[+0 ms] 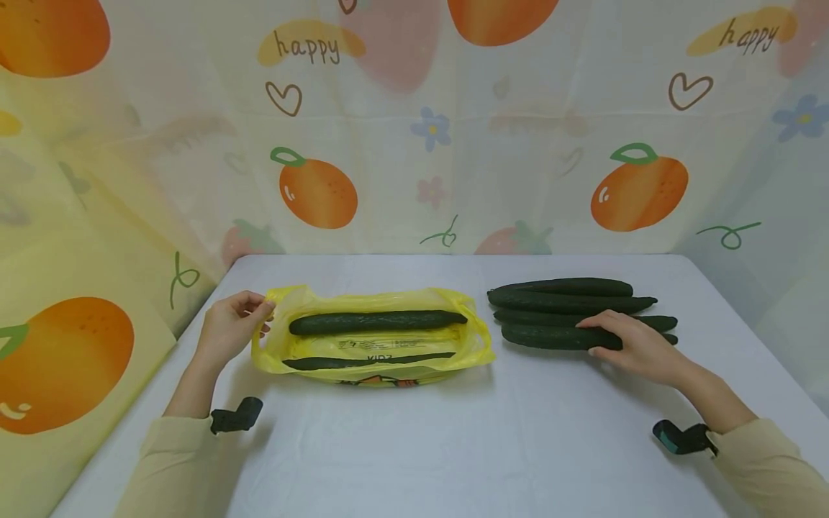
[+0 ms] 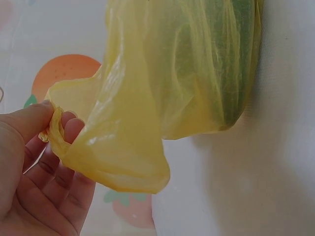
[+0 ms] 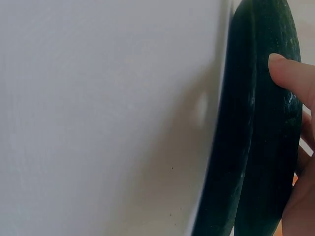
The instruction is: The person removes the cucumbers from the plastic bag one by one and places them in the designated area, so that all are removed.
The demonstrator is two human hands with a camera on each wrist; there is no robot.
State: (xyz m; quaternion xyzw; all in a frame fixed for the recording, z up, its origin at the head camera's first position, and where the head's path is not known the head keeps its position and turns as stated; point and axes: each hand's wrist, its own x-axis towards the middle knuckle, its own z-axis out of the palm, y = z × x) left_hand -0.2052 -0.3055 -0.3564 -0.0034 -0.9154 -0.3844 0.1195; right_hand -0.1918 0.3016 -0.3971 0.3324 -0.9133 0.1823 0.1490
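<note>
A yellow plastic bag lies on the table at left centre, its mouth spread open. One cucumber lies in the mouth; a second dark green strip shows along the bag's near edge. My left hand pinches the bag's left handle between thumb and fingers; the twisted handle shows in the left wrist view. My right hand grips the nearest cucumber of a group at right, its thumb on the near side. Another cucumber lies right alongside.
Behind the gripped one, more cucumbers lie side by side, lengthwise across the table. The white table extends in front of the bag. A fruit-printed curtain hangs behind and at the sides. Black wrist cameras are strapped at both sleeves.
</note>
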